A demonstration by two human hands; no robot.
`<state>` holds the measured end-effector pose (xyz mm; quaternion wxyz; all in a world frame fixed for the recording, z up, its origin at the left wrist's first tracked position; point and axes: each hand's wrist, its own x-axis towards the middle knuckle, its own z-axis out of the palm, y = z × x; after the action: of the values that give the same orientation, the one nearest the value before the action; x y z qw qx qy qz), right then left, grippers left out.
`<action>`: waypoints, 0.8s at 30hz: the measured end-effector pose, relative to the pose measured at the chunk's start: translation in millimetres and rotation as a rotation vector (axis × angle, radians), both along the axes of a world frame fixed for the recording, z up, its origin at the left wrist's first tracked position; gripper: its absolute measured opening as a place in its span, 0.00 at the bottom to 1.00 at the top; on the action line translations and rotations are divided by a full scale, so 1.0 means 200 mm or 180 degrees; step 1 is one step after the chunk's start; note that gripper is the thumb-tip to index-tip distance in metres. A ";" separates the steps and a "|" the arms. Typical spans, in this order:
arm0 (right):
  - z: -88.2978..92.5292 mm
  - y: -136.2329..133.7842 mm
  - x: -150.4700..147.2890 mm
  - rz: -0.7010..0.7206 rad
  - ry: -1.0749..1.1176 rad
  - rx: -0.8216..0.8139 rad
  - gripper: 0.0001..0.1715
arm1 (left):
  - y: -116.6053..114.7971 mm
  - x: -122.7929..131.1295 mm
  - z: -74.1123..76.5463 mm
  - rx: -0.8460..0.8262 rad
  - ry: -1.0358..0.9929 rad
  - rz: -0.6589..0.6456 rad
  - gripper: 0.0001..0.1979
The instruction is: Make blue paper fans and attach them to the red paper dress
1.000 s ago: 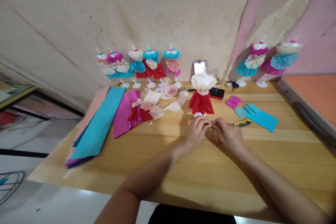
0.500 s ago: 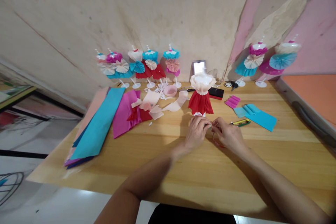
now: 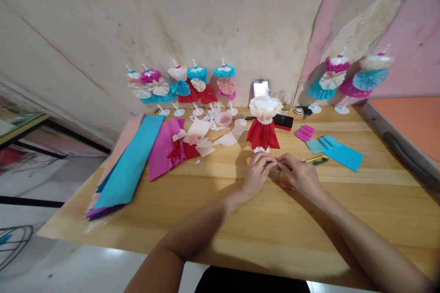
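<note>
In front of a small dress form with a cream top and red skirt, my two hands meet at the fingertips. My left hand is closed in a pinch on a tiny item too small to name. Opposite it, my right hand is pinched too, its fingertips hiding what they grip. A thin red cord hangs in a loop below my right fingers and touches the table. Just beyond my right hand lies a yellow and green cutter.
Stacked crepe paper and magenta paper lie left, near scraps and a pink bowl. Dressed forms line the wall. A black box and blue paper are to the right.
My fingertips have shifted slightly and come closer together. The red cord's loop has changed shape a little.
</note>
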<state>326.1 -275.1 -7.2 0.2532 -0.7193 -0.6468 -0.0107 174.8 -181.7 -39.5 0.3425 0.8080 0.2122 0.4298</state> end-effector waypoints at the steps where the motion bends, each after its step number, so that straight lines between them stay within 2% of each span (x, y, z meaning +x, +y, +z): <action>1: -0.01 0.00 0.00 -0.0025 -0.0060 0.0002 0.16 | 0.00 0.00 0.00 -0.0005 -0.0032 0.0001 0.07; 7: -0.04 0.01 0.00 -0.0155 -0.0277 0.0108 0.18 | 0.01 -0.01 0.00 0.0106 -0.0144 0.0052 0.09; 13: -0.01 0.00 -0.03 0.0113 -0.0296 0.0052 0.13 | 0.02 0.00 0.00 -0.0173 -0.0411 0.0121 0.06; 20: 0.03 0.00 -0.02 0.0491 0.0246 0.0129 0.12 | 0.02 0.00 0.00 -0.0244 -0.0509 0.0140 0.06; 24: 0.05 0.00 -0.01 0.0401 0.0138 0.0302 0.14 | 0.01 0.00 0.00 -0.0293 -0.0443 0.0266 0.07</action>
<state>323.6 -276.1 2.0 0.3012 -0.6644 -0.6839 -0.0099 175.2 -180.2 -39.4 0.3750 0.7500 0.2409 0.4887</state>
